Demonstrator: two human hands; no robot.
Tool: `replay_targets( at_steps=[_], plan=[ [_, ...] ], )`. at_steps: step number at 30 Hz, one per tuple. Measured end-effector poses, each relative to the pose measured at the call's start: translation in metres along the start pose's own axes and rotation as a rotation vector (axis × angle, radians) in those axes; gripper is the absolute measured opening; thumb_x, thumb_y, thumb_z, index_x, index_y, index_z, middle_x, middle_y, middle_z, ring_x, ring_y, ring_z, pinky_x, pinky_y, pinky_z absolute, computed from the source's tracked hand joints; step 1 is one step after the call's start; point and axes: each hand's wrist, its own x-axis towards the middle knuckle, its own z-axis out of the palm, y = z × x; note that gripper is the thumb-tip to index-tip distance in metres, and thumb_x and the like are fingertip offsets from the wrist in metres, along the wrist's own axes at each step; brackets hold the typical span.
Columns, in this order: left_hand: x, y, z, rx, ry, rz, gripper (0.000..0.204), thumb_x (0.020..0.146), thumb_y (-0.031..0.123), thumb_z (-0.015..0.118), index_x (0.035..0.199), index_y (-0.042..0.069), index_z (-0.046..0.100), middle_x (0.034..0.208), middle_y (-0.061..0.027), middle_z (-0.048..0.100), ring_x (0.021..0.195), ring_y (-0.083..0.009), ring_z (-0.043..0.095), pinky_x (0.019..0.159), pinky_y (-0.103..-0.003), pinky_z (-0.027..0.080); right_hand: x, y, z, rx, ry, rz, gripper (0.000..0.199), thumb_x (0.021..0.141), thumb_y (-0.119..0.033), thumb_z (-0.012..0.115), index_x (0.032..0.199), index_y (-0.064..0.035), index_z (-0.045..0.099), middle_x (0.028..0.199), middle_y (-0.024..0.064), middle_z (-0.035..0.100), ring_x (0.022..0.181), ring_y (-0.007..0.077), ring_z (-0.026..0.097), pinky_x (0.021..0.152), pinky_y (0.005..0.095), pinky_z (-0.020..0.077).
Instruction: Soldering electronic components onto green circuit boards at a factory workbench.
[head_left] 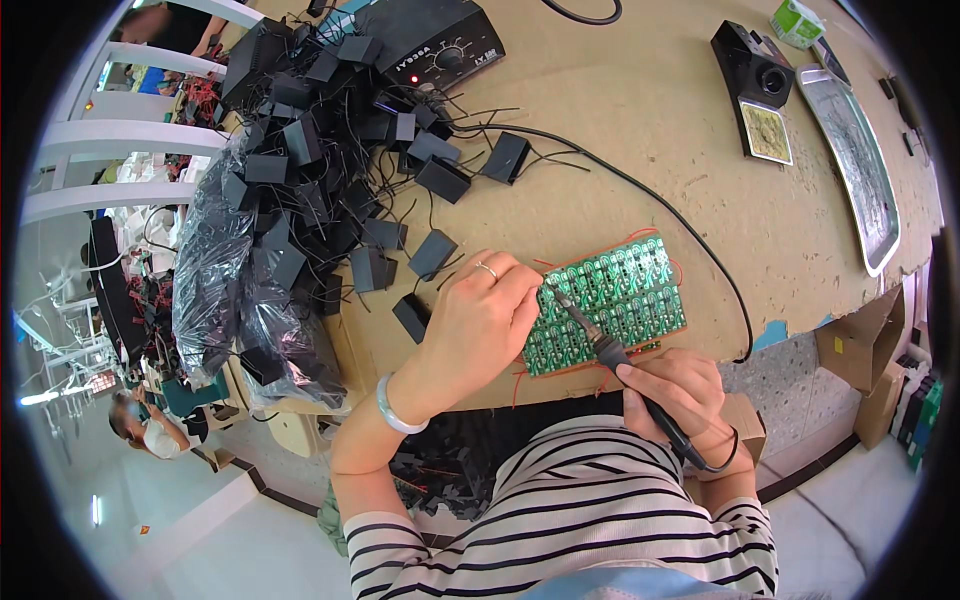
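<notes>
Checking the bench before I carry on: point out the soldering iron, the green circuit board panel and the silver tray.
Soldering iron (pixel 609 352): head view, front of its dark handle.
Green circuit board panel (pixel 622 298): head view, middle of its face.
Silver tray (pixel 860 172): head view, its inner floor.

circuit board (pixel 630 285): green | soldering iron (pixel 609 351): black | boxes (pixel 443 180): black | tray (pixel 857 170): silver | shirt (pixel 590 500): white, dark stripes
</notes>
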Motion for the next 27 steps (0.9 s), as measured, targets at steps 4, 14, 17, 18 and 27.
replay_targets(
  at_steps=[4, 14, 17, 18, 27],
  plan=[
    [0.001, -0.002, 0.002, 0.013, 0.018, 0.013, 0.009, 0.082, -0.002, 0.070, 0.090, 0.001, 0.068, 0.086, -0.0108, 0.063, 0.078, -0.0289, 0.062, 0.069, -0.039, 0.052, -0.001, 0.000, 0.001, 0.002, -0.020, 0.000, 0.040, 0.068, 0.005, 0.076, 0.107, -0.0023, 0.073, 0.082, 0.0071, 0.069, 0.066, 0.0204, 0.068, 0.060, 0.0332, 0.0576],
    [0.004, -0.001, 0.004, 0.053, 0.008, 0.020, 0.008, 0.079, -0.003, 0.071, 0.084, 0.001, 0.066, 0.083, -0.0108, 0.065, 0.073, -0.0298, 0.063, 0.065, -0.039, 0.051, -0.001, 0.003, 0.005, -0.040, -0.007, -0.052, 0.040, 0.068, 0.003, 0.076, 0.108, -0.0021, 0.073, 0.081, 0.0058, 0.066, 0.065, 0.0191, 0.066, 0.057, 0.0312, 0.0555],
    [0.006, 0.001, 0.002, 0.069, 0.000, 0.014, 0.008, 0.079, -0.002, 0.071, 0.085, 0.001, 0.066, 0.083, -0.0114, 0.065, 0.074, -0.0304, 0.063, 0.066, -0.039, 0.052, 0.000, 0.000, 0.000, -0.143, -0.094, -0.150, 0.036, 0.072, -0.003, 0.076, 0.107, -0.0019, 0.072, 0.079, 0.0038, 0.062, 0.065, 0.0172, 0.064, 0.057, 0.0299, 0.0546],
    [0.006, 0.002, 0.002, 0.068, 0.002, 0.014, 0.008, 0.079, -0.002, 0.071, 0.085, 0.001, 0.066, 0.083, -0.0114, 0.065, 0.074, -0.0304, 0.063, 0.066, -0.039, 0.052, 0.002, -0.001, -0.003, -0.224, -0.170, -0.216, 0.033, 0.075, -0.006, 0.076, 0.107, -0.0018, 0.072, 0.078, 0.0027, 0.059, 0.065, 0.0161, 0.063, 0.057, 0.0291, 0.0543],
    [0.008, 0.005, 0.002, 0.091, -0.016, -0.012, 0.006, 0.079, -0.001, 0.069, 0.084, -0.001, 0.067, 0.082, -0.0129, 0.063, 0.076, -0.0330, 0.062, 0.070, -0.042, 0.052, 0.011, -0.005, -0.012, -0.380, -0.343, -0.429, 0.026, 0.081, -0.014, 0.074, 0.104, -0.0023, 0.074, 0.080, 0.0056, 0.061, 0.064, 0.0152, 0.058, 0.055, 0.0272, 0.0505]
  ],
)
